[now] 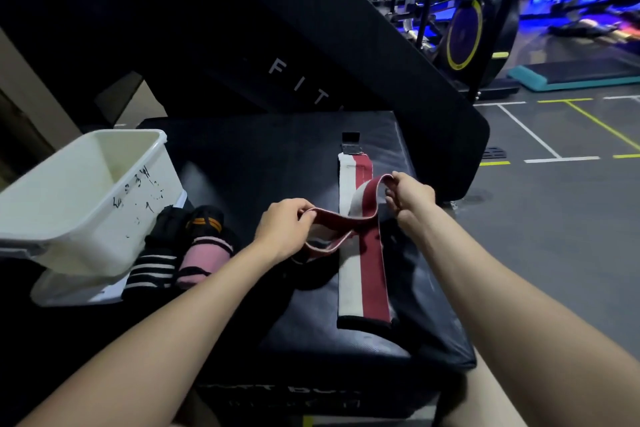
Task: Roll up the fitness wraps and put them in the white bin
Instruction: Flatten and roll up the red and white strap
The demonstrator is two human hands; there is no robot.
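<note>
Your left hand [282, 227] pinches one end of a red and white fitness wrap [363, 253], the fingers [306, 215] curled over the strap's edge. Your right hand [412, 198] holds the same strap further along, fingers bent round it, so a twisted loop of the wrap hangs between your two hands just above the black padded box [263, 166] that serves as your desk.

The rest of the wrap lies flat on the pad under that loop, running from near your body away past your right fingers, where it ends in a black fastener tab [350, 143]. Its near end carries a black band at the pad's front edge.

To the left of your left fingers, well apart from them, sits the white bin [79, 204], tilted, with dark handwriting on its side. It rests on a white lid [69, 291]. Between the bin and your left hand lie other wraps in a bunch: a pink one [204, 255], a black one with white stripes [152, 270] and a black one with orange stripes [204, 220].

Beyond your right fingers, the gym floor [554, 218] shows white and yellow lines.
</note>
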